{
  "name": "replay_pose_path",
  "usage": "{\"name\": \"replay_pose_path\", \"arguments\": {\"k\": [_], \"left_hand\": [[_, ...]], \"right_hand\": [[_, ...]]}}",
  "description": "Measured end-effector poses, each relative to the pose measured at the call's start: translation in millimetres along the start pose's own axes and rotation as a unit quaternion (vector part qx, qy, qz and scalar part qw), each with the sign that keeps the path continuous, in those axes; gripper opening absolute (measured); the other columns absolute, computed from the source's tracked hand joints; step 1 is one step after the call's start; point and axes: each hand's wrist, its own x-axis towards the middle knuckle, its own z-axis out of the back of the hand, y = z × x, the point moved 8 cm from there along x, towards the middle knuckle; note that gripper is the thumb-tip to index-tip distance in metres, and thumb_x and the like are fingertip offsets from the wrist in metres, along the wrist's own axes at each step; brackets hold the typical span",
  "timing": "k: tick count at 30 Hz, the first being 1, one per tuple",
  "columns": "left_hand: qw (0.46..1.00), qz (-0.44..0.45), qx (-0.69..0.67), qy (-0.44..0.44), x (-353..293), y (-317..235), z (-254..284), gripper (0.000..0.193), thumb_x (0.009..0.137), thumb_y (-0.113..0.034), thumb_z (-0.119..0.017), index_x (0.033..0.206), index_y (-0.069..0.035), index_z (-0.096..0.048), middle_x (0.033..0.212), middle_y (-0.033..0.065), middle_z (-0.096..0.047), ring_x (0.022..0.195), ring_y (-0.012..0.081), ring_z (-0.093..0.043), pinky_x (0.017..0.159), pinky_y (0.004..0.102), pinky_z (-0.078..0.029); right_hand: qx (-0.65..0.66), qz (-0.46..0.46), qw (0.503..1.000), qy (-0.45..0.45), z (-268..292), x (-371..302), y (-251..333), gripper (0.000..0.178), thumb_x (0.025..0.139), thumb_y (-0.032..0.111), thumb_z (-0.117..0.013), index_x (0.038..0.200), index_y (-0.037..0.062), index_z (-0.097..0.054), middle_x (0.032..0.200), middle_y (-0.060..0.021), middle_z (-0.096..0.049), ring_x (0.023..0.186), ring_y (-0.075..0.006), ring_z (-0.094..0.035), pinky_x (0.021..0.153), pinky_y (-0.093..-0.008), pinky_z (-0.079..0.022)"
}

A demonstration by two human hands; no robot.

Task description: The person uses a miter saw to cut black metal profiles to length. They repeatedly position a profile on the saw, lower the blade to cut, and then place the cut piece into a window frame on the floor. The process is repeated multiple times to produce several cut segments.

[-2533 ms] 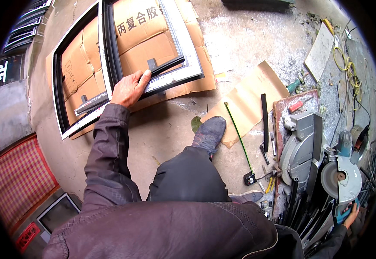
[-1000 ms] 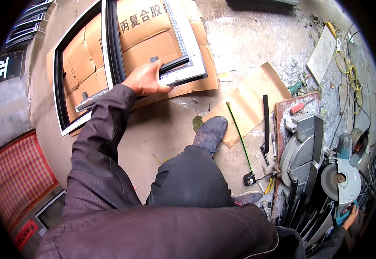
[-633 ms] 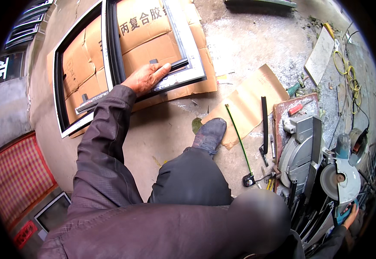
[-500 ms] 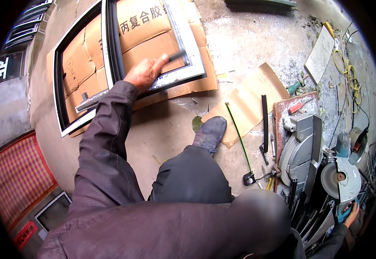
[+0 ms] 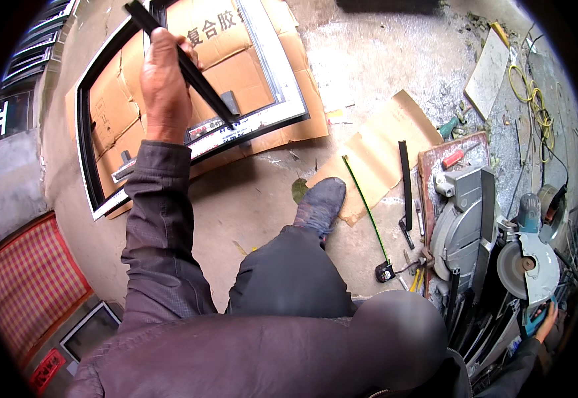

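My left hand point(image 5: 164, 86) is closed around a long black profile strip point(image 5: 201, 83), held slanting over a black-and-white window frame point(image 5: 272, 114). The strip's lower end is above the frame's near rail; whether it touches cannot be told. A short grey piece point(image 5: 229, 102) shows beside that end. Beneath the frame lies flattened cardboard point(image 5: 113, 99). Far to the lower right, my right hand point(image 5: 547, 324) is wrapped around the teal handle of a cut-off saw point(image 5: 546, 266), whose round blade faces up toward the view. Part of that hand is in shadow.
Right of my shoe point(image 5: 321, 202) lie a brown cardboard sheet point(image 5: 392, 149), an extended tape measure point(image 5: 384, 272) and another black strip point(image 5: 405, 186). Beyond are a red-handled screwdriver point(image 5: 453, 159), a grey machine point(image 5: 464, 225), a pale board point(image 5: 487, 73) and a yellow cable point(image 5: 539, 113).
My left hand has moved left and up from the frame's near right corner, raising the black strip to a slant. The right hand stays on the saw handle.
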Motion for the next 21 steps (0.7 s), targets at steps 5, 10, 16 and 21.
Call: {"name": "replay_pose_path", "arguments": {"k": [5,10,16,21], "left_hand": [[0.984,0.105,-0.142,-0.030,-9,9,-25,0.038,0.105,-0.042,-0.062,0.108,-0.005,-0.057,0.091,0.0065,-0.062,0.081,0.0155,-0.061,0.076,0.0306,-0.053],[0.931,0.226,-0.283,-0.051,-41,56,-72,0.032,0.109,-0.037,-0.057,0.101,-0.006,-0.056,0.091,0.0075,-0.062,0.077,0.0134,-0.062,0.075,0.0271,-0.055],[0.892,0.285,-0.352,-0.001,-57,75,-119,0.035,0.109,-0.039,-0.054,0.105,-0.005,-0.052,0.096,0.0088,-0.060,0.079,0.0142,-0.062,0.075,0.0282,-0.057],[0.897,0.315,-0.310,0.017,-61,80,-144,0.039,0.109,-0.044,-0.053,0.106,-0.005,-0.053,0.096,0.0078,-0.061,0.079,0.0143,-0.063,0.070,0.0255,-0.057]], "right_hand": [[0.007,0.001,1.000,-0.002,-7,6,-7,0.038,0.103,0.034,-0.065,0.133,0.0132,-0.055,0.090,-0.0019,-0.064,0.061,-0.0105,-0.057,0.052,-0.0246,-0.046],[0.011,0.007,1.000,-0.005,-3,3,-7,0.035,0.103,0.035,-0.066,0.129,0.0134,-0.057,0.090,-0.0013,-0.064,0.062,-0.0097,-0.058,0.052,-0.0235,-0.046],[0.011,-0.001,1.000,-0.002,-6,3,-1,0.035,0.103,0.037,-0.066,0.127,0.0136,-0.057,0.092,-0.0016,-0.065,0.063,-0.0099,-0.060,0.053,-0.0233,-0.047],[0.018,-0.007,1.000,-0.005,-9,7,-6,0.041,0.103,0.036,-0.065,0.136,0.0130,-0.057,0.094,-0.0007,-0.065,0.064,-0.0092,-0.059,0.054,-0.0222,-0.047]]}}
